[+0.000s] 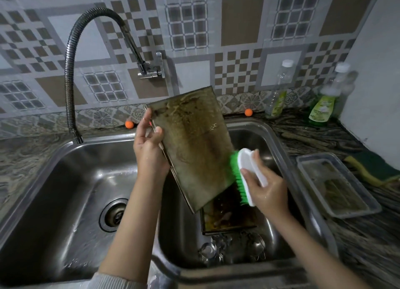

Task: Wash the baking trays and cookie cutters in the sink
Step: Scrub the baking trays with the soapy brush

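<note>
**Scrubbing a stained tray over the right basin**

The left hand point(149, 150) grips the left edge of a baking tray point(194, 145), thumb on the face and fingers wrapped behind, holding it tilted up over the divider of a double steel sink point(65, 158). The tray's face is coated in brown, soapy grime. The right hand point(266, 189) is closed around the white back of a brush point(249, 176), whose green bristles press against the tray's lower right edge.

Below the raised tray, a second tray point(229, 219), dark with residue, lies in the right basin. Just nearer the person, several metal cutters point(229, 247) sit in a cluster on the basin floor; their shapes are hard to make out.

The left basin holds only its drain point(113, 215). A flexible tap point(71, 72) arcs from the tiled wall down toward that basin. On the counter to the right stand a clear tub point(337, 184) and two soap bottles point(324, 106).
</note>
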`<state>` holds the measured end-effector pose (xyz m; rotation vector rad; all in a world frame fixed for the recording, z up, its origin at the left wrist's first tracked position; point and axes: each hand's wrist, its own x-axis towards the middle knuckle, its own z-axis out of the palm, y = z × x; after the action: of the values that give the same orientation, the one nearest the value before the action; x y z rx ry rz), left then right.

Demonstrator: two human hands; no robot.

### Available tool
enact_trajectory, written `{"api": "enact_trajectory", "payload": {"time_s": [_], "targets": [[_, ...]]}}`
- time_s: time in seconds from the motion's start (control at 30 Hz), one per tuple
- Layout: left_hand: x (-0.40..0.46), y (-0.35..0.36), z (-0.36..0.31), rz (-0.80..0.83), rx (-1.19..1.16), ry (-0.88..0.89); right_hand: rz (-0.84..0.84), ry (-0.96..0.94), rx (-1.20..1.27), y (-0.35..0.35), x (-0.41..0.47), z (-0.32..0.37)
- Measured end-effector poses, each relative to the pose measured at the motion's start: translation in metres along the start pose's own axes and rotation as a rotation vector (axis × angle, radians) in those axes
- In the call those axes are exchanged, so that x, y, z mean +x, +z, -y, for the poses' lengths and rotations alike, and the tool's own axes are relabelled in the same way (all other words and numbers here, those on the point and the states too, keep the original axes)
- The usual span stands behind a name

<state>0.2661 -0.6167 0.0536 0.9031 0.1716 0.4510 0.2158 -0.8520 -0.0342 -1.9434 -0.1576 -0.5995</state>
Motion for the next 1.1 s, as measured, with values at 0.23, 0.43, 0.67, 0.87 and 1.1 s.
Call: {"api": "enact_trajectory", "payload": {"time_s": [0.23,0.43,0.67,0.87,1.1], "targets": [[-0.012,0.010,0.017,0.063,0.097,-0.010,0.191,-0.160,0.079,0.028,-0.016,0.064],[-0.031,-0.002,0.029,0.182,0.153,-0.077,-0.152,-0.024,-0.098,0.018,0.092,0.054],[-0.036,-0.001,0.039,0.187,0.222,-0.083,0.156,-0.206,-0.100,0.042,0.072,0.096],[-0.041,0.007,0.032,0.247,0.325,0.003,0.038,-0.051,-0.063,0.041,0.090,0.088],[-0.048,0.010,0.039,0.284,0.271,-0.016,0.051,-0.117,-0.057,0.045,0.096,0.100]]}}
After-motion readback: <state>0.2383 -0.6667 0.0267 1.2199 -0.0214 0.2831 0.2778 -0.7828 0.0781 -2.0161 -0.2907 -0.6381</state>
